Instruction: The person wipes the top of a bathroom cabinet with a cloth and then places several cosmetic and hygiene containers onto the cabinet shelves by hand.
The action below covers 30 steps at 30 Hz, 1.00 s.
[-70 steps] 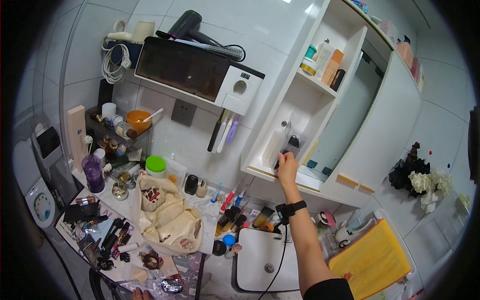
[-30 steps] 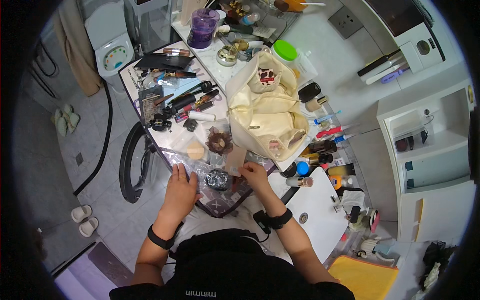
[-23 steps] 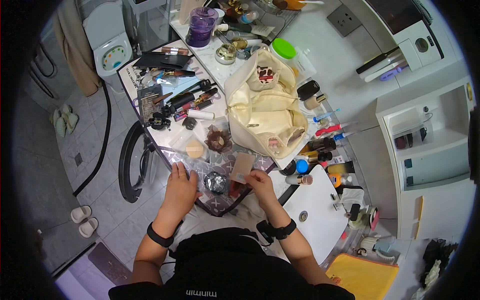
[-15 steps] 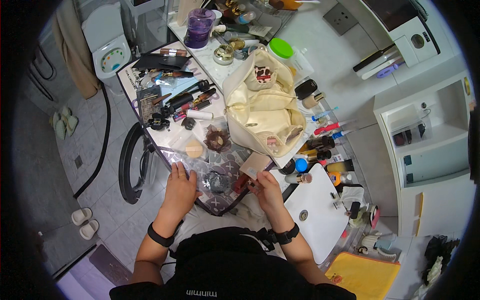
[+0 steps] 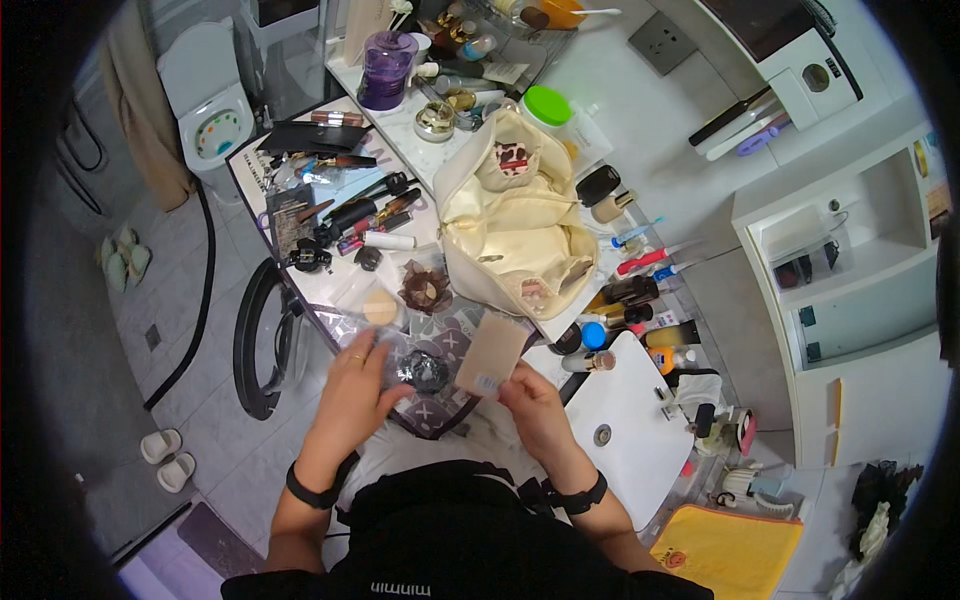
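My right hand point(image 5: 533, 400) grips the lower corner of a flat, beige-pink rectangular packet point(image 5: 492, 358), with thumb and fingers closed on it. The packet is tilted over the near right corner of the table mat. My left hand point(image 5: 352, 392) has its fingers stretched forward and its thumb apart, beside clear plastic wrapping round a black round item point(image 5: 423, 371). Just past those fingertips lies a round beige powder puff point(image 5: 380, 307). A brown flower-shaped hair accessory point(image 5: 425, 287) sits beyond the plastic. Behind the packet stands an open cream cosmetic bag point(image 5: 515, 225) with a few small items inside.
Makeup tubes and pencils point(image 5: 370, 212) crowd the mat's left side. A purple jar point(image 5: 387, 70) stands at the back. Several bottles point(image 5: 628, 292) line the right, above the white sink point(image 5: 630, 430). A black ring-shaped frame point(image 5: 250, 340) stands left of the table.
My right hand has raised the beige-pink packet and turned its face upward; the dark red item near that hand is out of sight. My left hand has shifted slightly, its thumb spreading.
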Motion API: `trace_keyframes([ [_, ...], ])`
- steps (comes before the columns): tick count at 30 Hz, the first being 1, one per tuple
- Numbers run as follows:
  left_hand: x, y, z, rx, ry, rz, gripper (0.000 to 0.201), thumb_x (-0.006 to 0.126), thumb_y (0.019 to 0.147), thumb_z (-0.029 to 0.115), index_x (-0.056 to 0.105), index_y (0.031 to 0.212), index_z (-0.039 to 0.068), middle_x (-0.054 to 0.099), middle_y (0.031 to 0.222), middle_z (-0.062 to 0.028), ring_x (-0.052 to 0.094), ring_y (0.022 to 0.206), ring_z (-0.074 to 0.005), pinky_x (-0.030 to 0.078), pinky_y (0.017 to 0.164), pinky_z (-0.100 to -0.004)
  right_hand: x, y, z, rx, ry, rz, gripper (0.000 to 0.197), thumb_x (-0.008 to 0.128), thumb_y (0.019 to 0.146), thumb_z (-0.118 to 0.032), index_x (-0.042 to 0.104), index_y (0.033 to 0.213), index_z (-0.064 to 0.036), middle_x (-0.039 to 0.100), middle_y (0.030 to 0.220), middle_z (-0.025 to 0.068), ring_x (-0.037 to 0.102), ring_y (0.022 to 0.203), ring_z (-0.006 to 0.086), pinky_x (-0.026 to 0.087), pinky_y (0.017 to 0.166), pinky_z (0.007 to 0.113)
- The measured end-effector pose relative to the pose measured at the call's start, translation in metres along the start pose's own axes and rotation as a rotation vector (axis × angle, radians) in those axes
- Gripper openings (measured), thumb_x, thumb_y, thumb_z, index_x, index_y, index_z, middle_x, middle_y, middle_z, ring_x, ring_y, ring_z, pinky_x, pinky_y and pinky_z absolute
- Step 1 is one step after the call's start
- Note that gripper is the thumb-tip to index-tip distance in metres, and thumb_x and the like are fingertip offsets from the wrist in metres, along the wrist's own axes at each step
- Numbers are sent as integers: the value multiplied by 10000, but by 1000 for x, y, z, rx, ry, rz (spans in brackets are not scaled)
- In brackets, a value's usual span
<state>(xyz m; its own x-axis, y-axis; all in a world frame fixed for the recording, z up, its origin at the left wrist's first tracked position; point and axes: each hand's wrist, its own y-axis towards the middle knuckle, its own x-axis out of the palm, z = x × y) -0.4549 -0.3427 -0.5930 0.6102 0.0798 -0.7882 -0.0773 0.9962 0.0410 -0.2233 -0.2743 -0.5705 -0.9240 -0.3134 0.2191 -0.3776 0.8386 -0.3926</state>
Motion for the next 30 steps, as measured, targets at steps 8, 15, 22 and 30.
trace_keyframes([
  [8,-11,7,40,-4,-956,-225,425,678,759,85,513,1146,25,619,976,-115,622,855,-192,492,731,-292,28,-9,-20,-434,-629,-244,102,675,717,2,607,785,-34,420,1290,142,450,1164,274,369,947,354],
  [15,-7,6,39,219,-594,-222,260,614,720,16,584,974,57,606,825,-151,596,755,-323,473,649,-349,30,-25,-40,-513,-829,-118,243,674,745,-35,584,970,-33,604,908,82,579,710,132,477,578,245],
  [22,-1,0,35,71,-548,-52,463,702,673,39,499,1087,-8,614,915,-168,610,841,-287,485,712,-338,-6,-27,-88,-927,-918,430,174,616,806,-66,572,972,-34,576,756,47,573,628,108,451,504,234],
  [30,-1,3,20,78,-495,-95,463,687,700,57,484,1111,-9,601,954,-171,587,867,-299,456,764,-348,-107,-23,-251,-1172,-932,1246,234,546,847,-82,496,1062,-6,556,618,34,547,540,83,434,491,219],
])
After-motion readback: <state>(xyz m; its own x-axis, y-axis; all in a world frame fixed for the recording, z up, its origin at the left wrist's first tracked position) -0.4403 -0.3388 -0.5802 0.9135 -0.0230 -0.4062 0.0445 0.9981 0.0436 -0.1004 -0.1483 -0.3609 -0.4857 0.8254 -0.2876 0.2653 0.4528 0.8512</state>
